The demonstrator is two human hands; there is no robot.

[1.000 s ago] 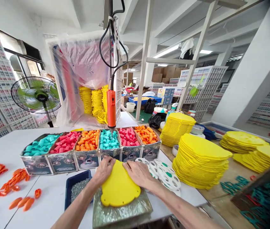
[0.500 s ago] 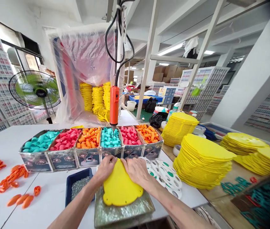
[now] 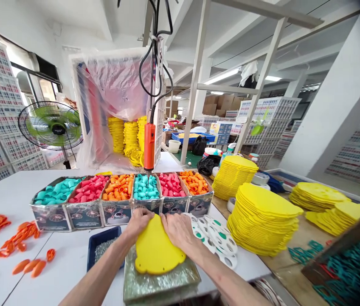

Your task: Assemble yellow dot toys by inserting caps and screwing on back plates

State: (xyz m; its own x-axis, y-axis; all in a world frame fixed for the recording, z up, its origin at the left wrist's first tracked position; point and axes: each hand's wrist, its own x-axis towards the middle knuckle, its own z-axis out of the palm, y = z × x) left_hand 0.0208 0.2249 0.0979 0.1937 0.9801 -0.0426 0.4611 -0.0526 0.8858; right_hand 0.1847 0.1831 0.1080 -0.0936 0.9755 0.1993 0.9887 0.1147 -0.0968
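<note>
A flat yellow plastic plate [image 3: 158,251] with a scalloped near edge and small holes lies over a block wrapped in clear film [image 3: 164,285]. My left hand [image 3: 139,224] grips its far left edge, fingers curled. At the far right edge, my right hand [image 3: 178,229] is closed on the same plate, the fingertips of both hands close together. Just beyond them stands a row of boxes [image 3: 118,212] filled with short teal, pink and orange tubes. An orange electric screwdriver [image 3: 149,146] hangs tip down above the teal tubes. What lies under the plate is hidden.
A dark blue tray of small metal screws [image 3: 104,246] is left of the block. White perforated discs [image 3: 220,238] lie to its right. Tall stacks of yellow plates [image 3: 264,216] stand further right, near a box of teal parts [image 3: 352,263]. Orange pieces [image 3: 29,267] lie at left.
The view has shifted slightly, so most things sit a little lower. Both hands keep their hold on the yellow plate, which stays over the block.
</note>
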